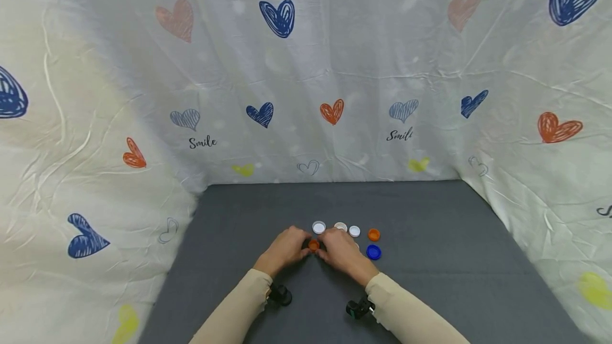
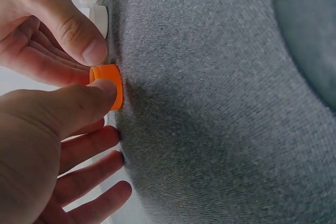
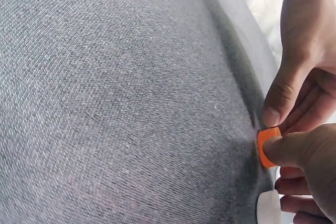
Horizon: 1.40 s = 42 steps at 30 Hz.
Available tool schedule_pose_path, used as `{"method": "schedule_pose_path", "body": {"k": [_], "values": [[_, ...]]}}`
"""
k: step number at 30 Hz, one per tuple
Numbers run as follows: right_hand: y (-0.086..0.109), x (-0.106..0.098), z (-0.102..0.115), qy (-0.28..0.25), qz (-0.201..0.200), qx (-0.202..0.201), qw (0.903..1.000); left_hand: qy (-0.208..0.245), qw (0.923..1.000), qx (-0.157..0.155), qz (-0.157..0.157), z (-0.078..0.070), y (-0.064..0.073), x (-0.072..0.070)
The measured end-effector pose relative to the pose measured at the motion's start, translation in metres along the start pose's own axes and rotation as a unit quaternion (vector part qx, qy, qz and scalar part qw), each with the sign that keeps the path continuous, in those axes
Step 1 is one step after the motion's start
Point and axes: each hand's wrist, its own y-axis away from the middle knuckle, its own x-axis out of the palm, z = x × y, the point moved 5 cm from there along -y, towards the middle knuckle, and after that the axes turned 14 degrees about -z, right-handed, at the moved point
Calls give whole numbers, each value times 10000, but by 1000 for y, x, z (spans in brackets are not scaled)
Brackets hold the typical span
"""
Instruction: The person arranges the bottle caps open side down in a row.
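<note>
Gripping an orange cap (image 1: 313, 245) from both sides

Head view: the left hand (image 1: 286, 249) and right hand (image 1: 341, 251) pinch it on the grey table (image 1: 244, 208), near a white cap (image 1: 319, 227). Probably placing; the next move likely calls for an even release.

Left wrist view: it lies level, hollow side seemingly up.

Right wrist view: round, it has no long horizontal axis.

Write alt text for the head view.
A person's left hand and right hand hold an orange cap between them on a dark gray table. White caps, a blue cap and another orange cap lie nearby, before a heart-printed curtain.
</note>
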Motion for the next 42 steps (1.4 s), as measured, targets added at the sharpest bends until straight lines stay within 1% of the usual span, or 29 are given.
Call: {"method": "schedule_pose_path", "body": {"k": [7,15,19,26,30,35,39,42], "values": [[2,1,2,17,-105,-24,9999,34,9998,114,-183,-1,2,0],[2,2,4,29,-242,-81,9997,-113,9996,7,-260,0,2,2],[2,2,4,44,-289,-94,9995,-188,9992,31,-342,-1,3,1],[2,3,6,61,-234,-90,9997,-209,9994,18,-293,0,4,0],[2,1,7,44,-236,-125,9996,-135,9993,64,-333,0,6,-2],[2,-3,9,43,-342,-190,9992,-39,9986,121,-511,-1,9,-9],[1,-8,11,-60,-431,-235,9988,-82,9985,74,-534,-1,10,-12],[0,-13,14,-187,-404,-208,9988,-130,9983,41,-561,-1,11,-15]]}}
